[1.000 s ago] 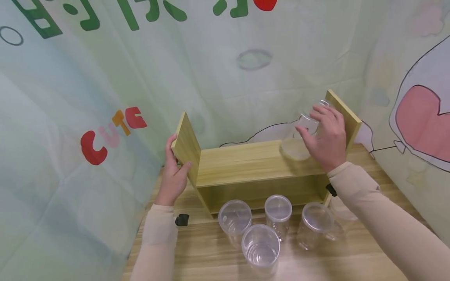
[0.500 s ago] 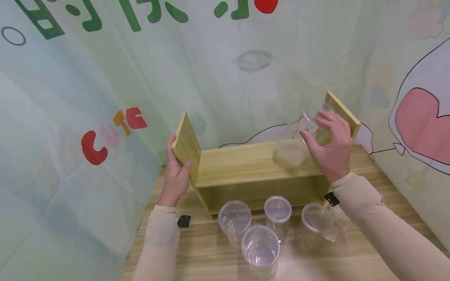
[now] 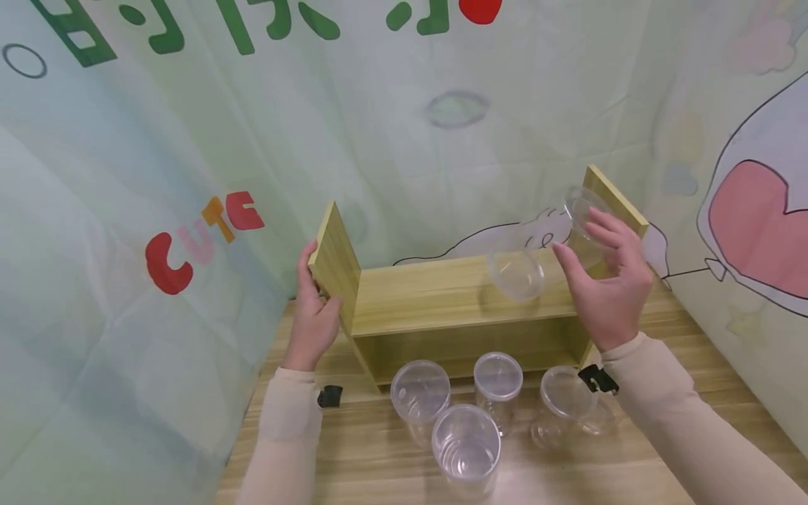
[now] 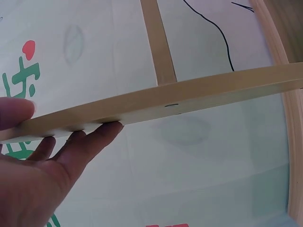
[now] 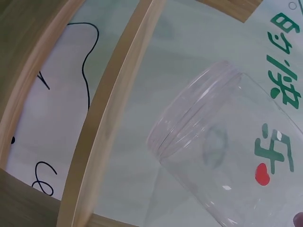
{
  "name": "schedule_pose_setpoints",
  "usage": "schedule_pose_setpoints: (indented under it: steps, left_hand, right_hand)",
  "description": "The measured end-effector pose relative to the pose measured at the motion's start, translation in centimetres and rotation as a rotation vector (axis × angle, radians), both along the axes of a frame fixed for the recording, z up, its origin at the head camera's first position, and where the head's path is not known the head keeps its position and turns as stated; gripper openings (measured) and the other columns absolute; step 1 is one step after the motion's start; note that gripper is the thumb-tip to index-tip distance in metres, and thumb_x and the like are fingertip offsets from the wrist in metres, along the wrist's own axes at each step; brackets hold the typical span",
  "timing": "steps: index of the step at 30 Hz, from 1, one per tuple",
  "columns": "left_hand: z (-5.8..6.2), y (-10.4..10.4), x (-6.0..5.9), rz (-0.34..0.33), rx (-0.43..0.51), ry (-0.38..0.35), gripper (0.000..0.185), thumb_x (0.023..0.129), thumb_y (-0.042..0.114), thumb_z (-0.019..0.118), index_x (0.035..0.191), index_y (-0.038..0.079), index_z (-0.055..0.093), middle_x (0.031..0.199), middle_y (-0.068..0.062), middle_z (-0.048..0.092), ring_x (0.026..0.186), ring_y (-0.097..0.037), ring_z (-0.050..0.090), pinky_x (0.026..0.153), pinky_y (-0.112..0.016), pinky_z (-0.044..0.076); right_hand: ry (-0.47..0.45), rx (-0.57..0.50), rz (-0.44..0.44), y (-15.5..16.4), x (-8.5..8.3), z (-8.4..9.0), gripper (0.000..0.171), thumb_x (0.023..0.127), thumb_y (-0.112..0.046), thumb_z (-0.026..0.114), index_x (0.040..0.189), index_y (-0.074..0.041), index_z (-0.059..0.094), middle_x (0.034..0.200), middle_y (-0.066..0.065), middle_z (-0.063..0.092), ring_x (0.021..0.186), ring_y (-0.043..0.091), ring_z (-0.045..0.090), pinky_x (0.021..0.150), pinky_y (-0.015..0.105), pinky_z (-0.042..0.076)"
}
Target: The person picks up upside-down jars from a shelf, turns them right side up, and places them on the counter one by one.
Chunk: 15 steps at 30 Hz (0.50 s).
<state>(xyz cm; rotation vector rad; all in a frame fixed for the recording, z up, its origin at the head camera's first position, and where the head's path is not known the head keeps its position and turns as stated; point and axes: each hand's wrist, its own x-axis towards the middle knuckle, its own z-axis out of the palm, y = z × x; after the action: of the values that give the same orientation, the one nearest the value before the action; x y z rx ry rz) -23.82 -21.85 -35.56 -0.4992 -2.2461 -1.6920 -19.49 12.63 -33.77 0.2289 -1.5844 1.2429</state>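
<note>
A light wooden shelf [image 3: 454, 291] stands on the table against the printed cloth. My left hand [image 3: 318, 284] grips its upright left side panel [image 3: 334, 259]; in the left wrist view the fingers [image 4: 90, 139] lie under the panel's edge [image 4: 165, 101] and the thumb above it. My right hand [image 3: 577, 238] holds a clear lidless plastic jar [image 3: 536, 252] tilted over the shelf's right end, base toward me, mouth near the right side panel [image 3: 615, 203]. The right wrist view shows the jar [image 5: 218, 156] up close beside the panel edge [image 5: 109, 123].
Several clear jars stand on the table in front of the shelf: two open ones [image 3: 419, 389] [image 3: 466, 442] and two lidded ones [image 3: 499, 375] [image 3: 564, 393]. Printed cloth [image 3: 189, 175] closes in the left, back and right sides. The wooden table [image 3: 694, 365] runs on to the right.
My right hand has drawn right and toward me, tipping the jar further so its base lifted off the shelf top. The left hand has stayed on the side panel.
</note>
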Motion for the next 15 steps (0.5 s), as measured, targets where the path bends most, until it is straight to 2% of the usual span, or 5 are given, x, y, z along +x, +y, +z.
schedule_pose_setpoints:
  steps: [8, 15]
  left_hand:
    - [0.0, 0.3, 0.0, 0.010, -0.017, 0.024, 0.078, 0.090, -0.016, 0.036, 0.157, 0.014, 0.008, 0.135, -0.031, 0.040, 0.119, -0.045, 0.046, 0.096, -0.055, 0.040]
    - [-0.2, 0.2, -0.2, 0.045, -0.014, -0.006, 0.077, 0.090, -0.017, 0.038, 0.156, 0.016, 0.012, 0.132, -0.030, 0.042, 0.116, -0.044, 0.048, 0.092, -0.049, 0.043]
  right_hand:
    - [-0.004, -0.128, 0.044, 0.5, 0.2, -1.6, 0.034, 0.074, 0.015, 0.075, 0.106, 0.019, 0.062, 0.123, 0.024, 0.063, 0.116, 0.028, 0.059, 0.096, 0.031, 0.050]
    - [0.011, -0.245, 0.095, 1.2, 0.0, -3.3, 0.034, 0.073, 0.017, 0.074, 0.106, 0.017, 0.063, 0.123, 0.023, 0.063, 0.117, 0.031, 0.058, 0.092, 0.031, 0.052]
